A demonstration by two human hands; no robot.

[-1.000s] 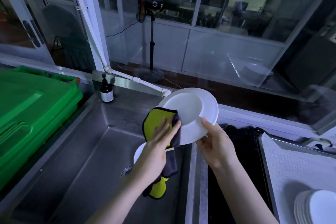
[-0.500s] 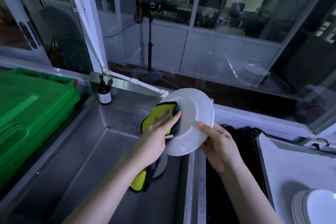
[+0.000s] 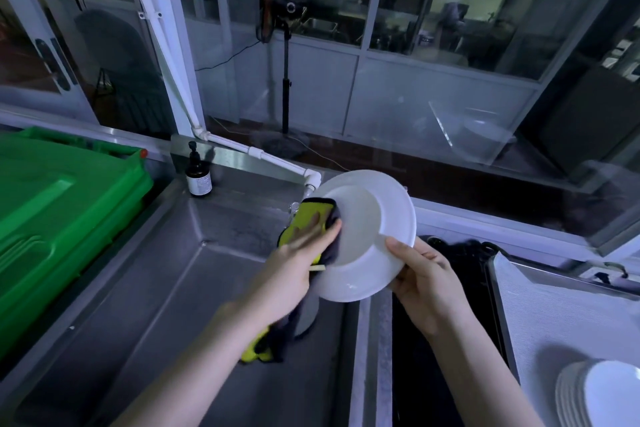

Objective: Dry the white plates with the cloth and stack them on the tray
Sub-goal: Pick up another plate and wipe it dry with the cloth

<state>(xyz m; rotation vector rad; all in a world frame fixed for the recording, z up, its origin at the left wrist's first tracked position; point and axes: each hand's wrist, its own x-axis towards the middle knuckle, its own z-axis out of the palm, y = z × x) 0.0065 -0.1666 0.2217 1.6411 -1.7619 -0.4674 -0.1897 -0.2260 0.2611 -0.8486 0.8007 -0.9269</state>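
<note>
- White is the theme: the white plate (image 3: 367, 236) is up in the air over the right edge of the sink (image 3: 156, 288), tilted with its face toward us.
- Our right hand (image 3: 426, 277) pinches the lower right rim, thumb on the face and the other fingers curled behind.
- Our left hand (image 3: 294, 263) lies flat on the yellow cloth (image 3: 311, 218), fingers straight and close together, pressing it to the plate's left side. It's a bit motion-blurred, so we can't say more.
- To do this bit well, we'd say sweep the cloth round the whole face, then turn the plate in the pinch so the rim and back get wiped too. A few drops look like they're sitting near the bottom rim.
- Light pressure only, since that two-point pinch on a damp rim could slip.
- The dried stack (image 3: 602, 395) sits on the tray (image 3: 561, 315) at the right, well apart.
- Writing: the dark pump bottle (image 3: 198, 173) behind the sink has a pale label, too small to read. No brand visible anywhere else.
</note>
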